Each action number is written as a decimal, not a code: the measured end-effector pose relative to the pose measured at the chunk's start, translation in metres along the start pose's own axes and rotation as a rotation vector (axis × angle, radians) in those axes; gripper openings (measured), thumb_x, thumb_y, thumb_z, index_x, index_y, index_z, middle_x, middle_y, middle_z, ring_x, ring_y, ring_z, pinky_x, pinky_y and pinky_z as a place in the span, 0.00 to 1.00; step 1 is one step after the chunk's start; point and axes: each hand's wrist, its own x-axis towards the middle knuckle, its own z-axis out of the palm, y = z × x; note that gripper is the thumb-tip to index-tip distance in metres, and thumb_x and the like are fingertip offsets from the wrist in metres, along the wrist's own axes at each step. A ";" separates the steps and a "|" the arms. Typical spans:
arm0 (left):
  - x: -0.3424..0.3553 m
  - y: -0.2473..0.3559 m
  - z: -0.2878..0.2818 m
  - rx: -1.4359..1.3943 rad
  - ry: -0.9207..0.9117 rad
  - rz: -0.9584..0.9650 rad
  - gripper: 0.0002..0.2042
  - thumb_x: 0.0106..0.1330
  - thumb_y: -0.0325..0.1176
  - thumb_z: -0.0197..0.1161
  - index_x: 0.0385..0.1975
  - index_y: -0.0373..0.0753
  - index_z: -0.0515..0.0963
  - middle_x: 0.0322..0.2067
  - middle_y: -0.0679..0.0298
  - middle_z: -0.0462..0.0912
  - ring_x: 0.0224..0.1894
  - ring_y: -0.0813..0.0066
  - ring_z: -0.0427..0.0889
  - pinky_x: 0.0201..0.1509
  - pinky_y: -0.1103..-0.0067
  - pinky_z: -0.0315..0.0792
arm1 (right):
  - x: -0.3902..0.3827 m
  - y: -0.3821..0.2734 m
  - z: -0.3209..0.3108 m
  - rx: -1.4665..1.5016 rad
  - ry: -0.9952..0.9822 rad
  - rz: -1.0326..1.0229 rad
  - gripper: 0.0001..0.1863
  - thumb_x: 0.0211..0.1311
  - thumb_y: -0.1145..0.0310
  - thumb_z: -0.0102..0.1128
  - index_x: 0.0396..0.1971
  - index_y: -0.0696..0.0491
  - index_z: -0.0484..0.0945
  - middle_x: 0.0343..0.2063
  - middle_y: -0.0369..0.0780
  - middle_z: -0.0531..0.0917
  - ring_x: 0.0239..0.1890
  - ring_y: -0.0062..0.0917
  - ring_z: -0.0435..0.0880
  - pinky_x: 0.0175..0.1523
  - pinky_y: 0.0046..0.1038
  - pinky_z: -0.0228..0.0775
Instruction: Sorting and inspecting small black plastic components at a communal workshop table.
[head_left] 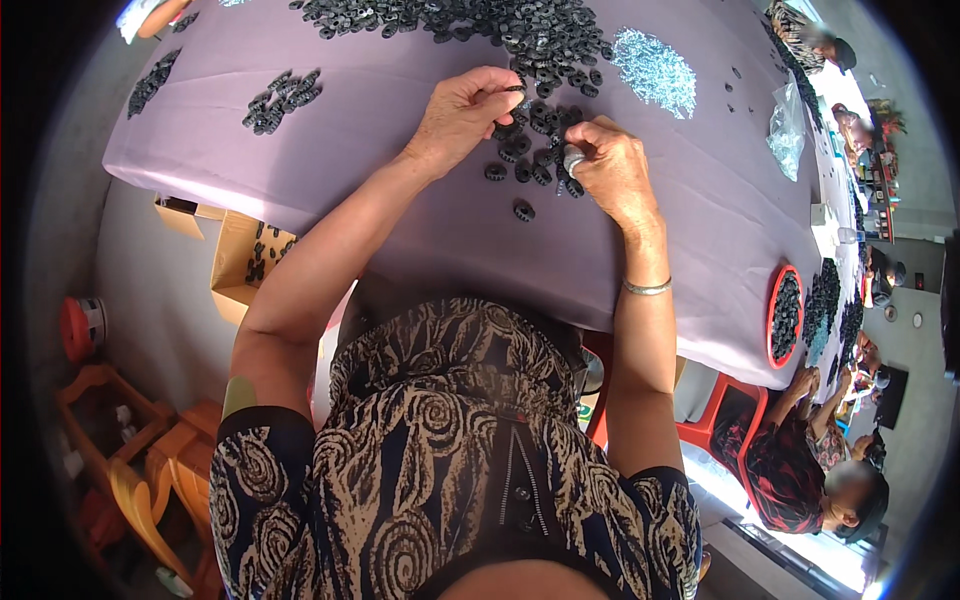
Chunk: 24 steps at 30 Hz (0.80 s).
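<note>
My left hand (465,115) pinches a small black plastic piece (515,88) between thumb and finger, above the purple-covered table (395,230). My right hand (610,170) is curled beside a loose group of black oval pieces (543,117), with a pale wrapping or object (573,157) at its fingers; what it grips is unclear. Beyond both hands spreads a large heap of the black pieces (440,18), and to its right lies a pile of small light-blue shiny bits (653,72). A lone black piece (523,210) lies nearer me.
Smaller black clusters (283,100) lie leftward. A plastic bag (786,135) and red-rimmed tray of pieces (785,318) are rightward. An open cardboard box (237,295) is below the table's left edge, wooden chairs (140,470) at lower left. Other people (790,470) sit along the right, near a red chair (715,400).
</note>
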 end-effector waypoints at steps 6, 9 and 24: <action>0.000 0.001 0.001 0.004 -0.018 0.021 0.10 0.65 0.30 0.59 0.44 0.36 0.77 0.29 0.72 0.76 0.28 0.89 0.72 0.27 0.89 0.65 | 0.002 -0.017 -0.002 -0.342 -0.008 -0.010 0.07 0.41 0.75 0.59 0.26 0.53 0.80 0.28 0.42 0.81 0.31 0.39 0.81 0.38 0.38 0.73; -0.001 0.003 0.001 -0.006 -0.049 0.028 0.10 0.65 0.30 0.59 0.44 0.36 0.77 0.29 0.72 0.76 0.28 0.88 0.72 0.27 0.89 0.65 | 0.004 -0.015 0.002 -0.347 0.038 -0.021 0.06 0.42 0.74 0.58 0.24 0.54 0.79 0.26 0.43 0.81 0.31 0.40 0.81 0.37 0.38 0.72; -0.008 -0.001 0.010 -0.014 -0.250 0.030 0.09 0.66 0.29 0.57 0.43 0.35 0.76 0.31 0.70 0.77 0.28 0.87 0.74 0.27 0.88 0.69 | 0.006 0.004 0.010 1.165 0.128 0.242 0.08 0.54 0.84 0.56 0.34 0.62 0.79 0.25 0.40 0.81 0.19 0.14 0.75 0.23 0.15 0.65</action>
